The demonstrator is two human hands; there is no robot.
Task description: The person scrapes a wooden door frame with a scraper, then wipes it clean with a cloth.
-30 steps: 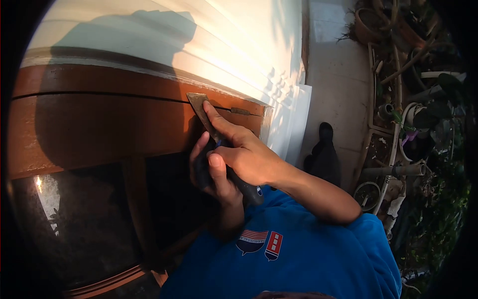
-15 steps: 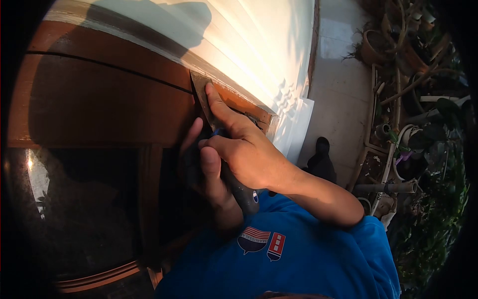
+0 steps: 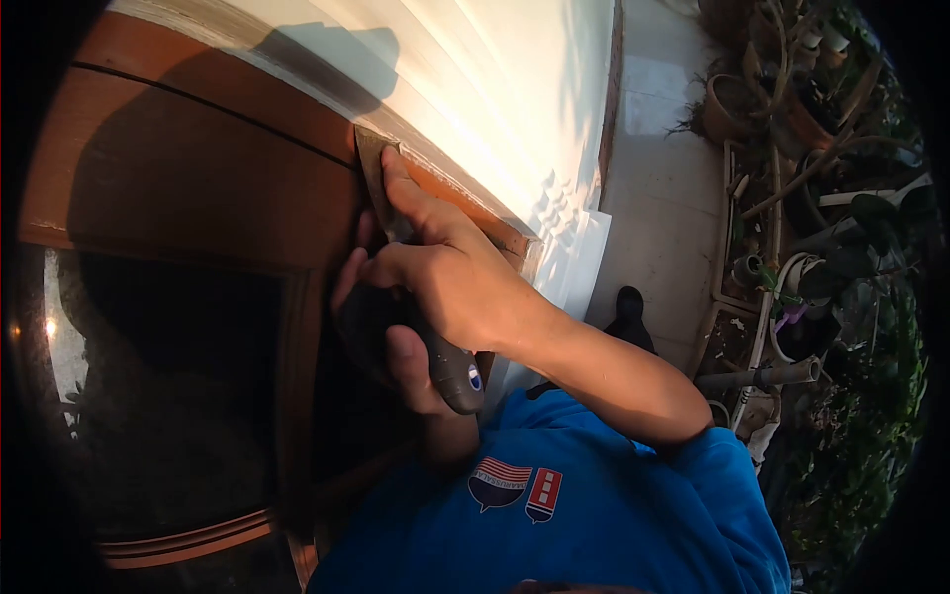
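A scraper with a flat metal blade (image 3: pixel 371 163) and a thick dark handle (image 3: pixel 457 381) is held in front of my chest. My right hand (image 3: pixel 450 267) grips it from above, with the index finger stretched along the blade. My left hand (image 3: pixel 408 361) is closed round the dark, shadowed part from below, its thumb showing on the near side. The blade's tip touches the brown wooden frame (image 3: pixel 267 134), close to where it meets the pale wall (image 3: pixel 475 89). My palms hide the middle of the tool.
Dark glass panes (image 3: pixel 188 396) fill the left. At right runs a tiled walkway (image 3: pixel 668 168), with a dark shoe (image 3: pixel 630 307) on it. Clay pots (image 3: pixel 730 107), planter boxes and a grey pipe (image 3: pixel 762 376) line its far side. My head's shadow falls on the wall and frame.
Both hands and the scraper have shifted slightly left and up in view, while the whole scene has also moved a little. The grip on the scraper stays much the same.
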